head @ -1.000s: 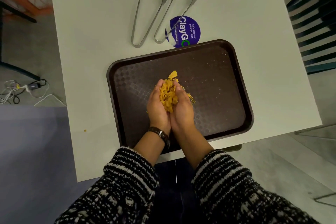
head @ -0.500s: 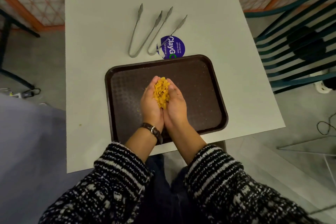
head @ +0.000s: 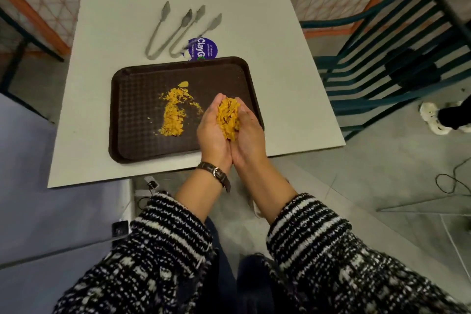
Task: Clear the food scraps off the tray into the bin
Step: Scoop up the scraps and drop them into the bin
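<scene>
A dark brown tray [head: 142, 140] lies on the white table [head: 280, 84]. A streak of yellow food scraps [head: 174, 112] rests on the tray's middle. My left hand [head: 212, 132] and my right hand [head: 251, 135] are cupped side by side, raised over the tray's right edge. Together they hold a heap of yellow scraps [head: 228, 116]. A watch sits on my left wrist. No bin is in view.
Two metal tongs [head: 165, 30] and a purple round sticker [head: 202, 49] lie on the table beyond the tray. A dark green slatted chair [head: 387, 64] stands to the right, with a person's shoe [head: 433, 120] behind it. Cables lie on the grey floor.
My cupped hands have lifted with the scraps and shifted right toward the tray's edge. The streak of scraps on the tray is now uncovered. The view has pulled back.
</scene>
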Tool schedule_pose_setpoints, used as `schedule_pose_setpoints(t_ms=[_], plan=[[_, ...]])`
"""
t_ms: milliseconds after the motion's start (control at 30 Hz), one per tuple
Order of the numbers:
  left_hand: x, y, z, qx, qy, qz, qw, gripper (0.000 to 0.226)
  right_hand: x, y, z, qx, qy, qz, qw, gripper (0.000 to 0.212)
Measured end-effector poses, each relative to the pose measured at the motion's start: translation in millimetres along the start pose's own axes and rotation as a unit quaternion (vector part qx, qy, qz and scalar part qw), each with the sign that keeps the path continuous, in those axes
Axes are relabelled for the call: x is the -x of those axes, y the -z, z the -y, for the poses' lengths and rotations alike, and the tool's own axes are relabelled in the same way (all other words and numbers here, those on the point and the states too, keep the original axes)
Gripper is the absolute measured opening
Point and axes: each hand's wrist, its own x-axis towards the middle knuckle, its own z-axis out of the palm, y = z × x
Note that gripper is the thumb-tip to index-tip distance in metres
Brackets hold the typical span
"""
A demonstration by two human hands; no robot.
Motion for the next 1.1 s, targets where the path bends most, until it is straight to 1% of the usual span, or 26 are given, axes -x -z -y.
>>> schedule_pose_setpoints(t_ms=[100,200,333,400,467,533,667,733,833,867,967,1000,1033,1067,1100], plan=[[34.6,-0.1,39.4,-0.001,0.025,0.006,1.000,0.033,19.6,45.0,13.7,-0.005,0.006,-0.019,1.000,0.034],[59.3,2.7,77.5,-0.008,0.048,-0.009,0.999,0.033,33.5,86.7,21.6,-0.018,-0.009,-0.047,0.999,0.037],[66.1,13.1,126.0,-0.046,0.104,-0.019,0.993,0.027,38.0,134.0,25.3,-0.045,-0.010,-0.113,0.993,0.036],[60.4,23.2,152.5,-0.097,0.122,-0.012,0.988,0.022,32.7,158.9,22.4,-0.036,0.001,-0.147,0.988,0.035],[47.4,38.2,183.1,-0.158,0.144,-0.012,0.977,0.022,19.1,190.3,14.7,-0.034,-0.003,-0.192,0.981,0.030],[27.8,59.2,216.8,-0.189,0.170,-0.013,0.967,0.027,-2.0,223.8,0.1,-0.052,-0.012,-0.216,0.975,0.026],[-27.3,108.1,292.2,-0.234,0.203,-0.020,0.950,0.026,-62.6,300.4,-44.7,-0.064,-0.021,-0.260,0.963,0.029],[-57.3,131.3,329.9,-0.248,0.215,-0.027,0.944,0.026,-94.5,341.1,-65.6,-0.032,-0.036,-0.274,0.960,0.029],[-103.6,165.5,378.9,-0.261,0.246,-0.044,0.932,0.028,-146.7,394.3,-98.3,0.061,-0.086,-0.306,0.946,0.035],[-118.5,176.6,392.6,-0.262,0.261,-0.054,0.928,0.025,-162.2,408.8,-107.0,0.051,-0.104,-0.304,0.946,0.036],[-151.6,194.9,420.6,-0.278,0.283,-0.089,0.913,0.026,-195.3,444.2,-122.8,0.070,-0.113,-0.358,0.924,0.027],[-158.1,200.0,426.9,-0.286,0.282,-0.091,0.911,0.025,-199.3,450.7,-123.4,0.053,-0.124,-0.368,0.920,0.024],[-160.8,200.1,429.1,-0.292,0.282,-0.087,0.910,0.024,-202.6,457.9,-124.5,0.060,-0.126,-0.376,0.916,0.024],[-163.6,202.5,433.4,-0.305,0.278,-0.071,0.908,0.023,-203.8,460.1,-123.5,0.024,-0.123,-0.371,0.920,0.023],[-164.1,203.3,435.0,-0.318,0.283,-0.063,0.903,0.020,-207.1,462.3,-123.1,0.021,-0.129,-0.372,0.919,0.020]])
